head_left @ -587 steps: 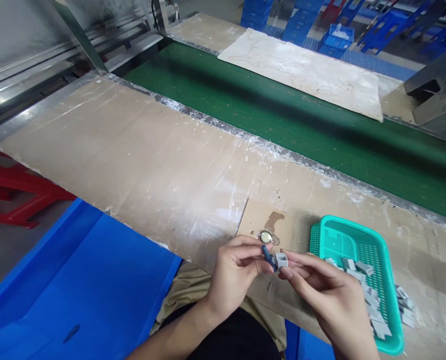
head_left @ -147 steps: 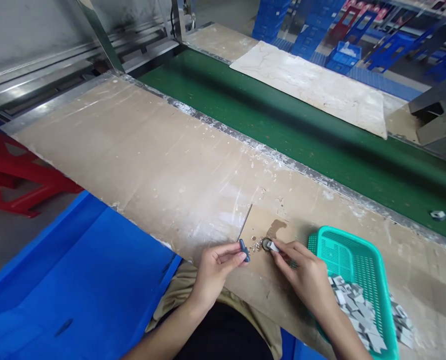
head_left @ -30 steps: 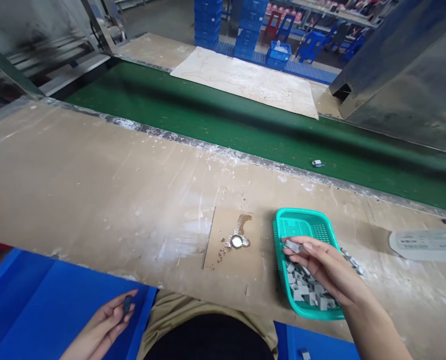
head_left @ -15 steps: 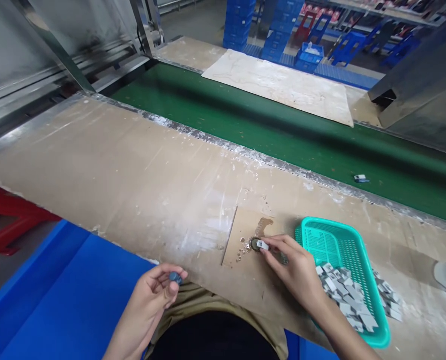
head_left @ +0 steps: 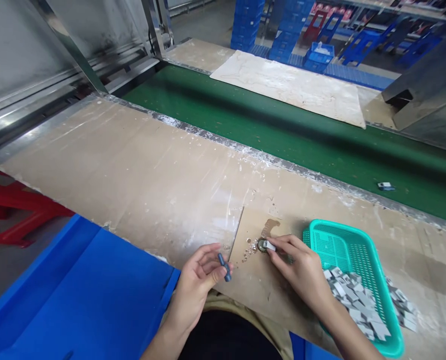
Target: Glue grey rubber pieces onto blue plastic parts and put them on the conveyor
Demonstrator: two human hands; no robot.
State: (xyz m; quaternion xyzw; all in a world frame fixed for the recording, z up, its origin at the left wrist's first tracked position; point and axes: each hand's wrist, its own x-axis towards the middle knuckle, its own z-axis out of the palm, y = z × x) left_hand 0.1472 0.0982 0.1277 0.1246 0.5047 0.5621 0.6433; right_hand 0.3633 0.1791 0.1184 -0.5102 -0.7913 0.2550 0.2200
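Observation:
My left hand [head_left: 202, 277] pinches a small dark blue plastic piece [head_left: 225, 267] between thumb and fingers, above the table's near edge. Closed on a small white and grey block [head_left: 270, 245] is my right hand [head_left: 300, 262]. That block touches a small round dish [head_left: 261, 244], which rests on a square of brown cardboard [head_left: 238, 252] with wet spots on it. Beside my right forearm stands a turquoise basket [head_left: 373, 250], part full of similar grey-white blocks [head_left: 358, 302]. The forearm hides part of the basket's near left side.
More blocks [head_left: 403, 305] lie heaped right of the basket. A green conveyor belt [head_left: 245, 112] runs beyond the table [head_left: 132, 165], carrying one white and blue piece [head_left: 386, 186]. At lower left are a blue bin [head_left: 95, 295] and a red stool [head_left: 16, 210].
My left hand has moved right and up towards the cardboard, turning the blue piece so its length shows. My right hand still holds the block at the dish. The piece on the belt has shifted right.

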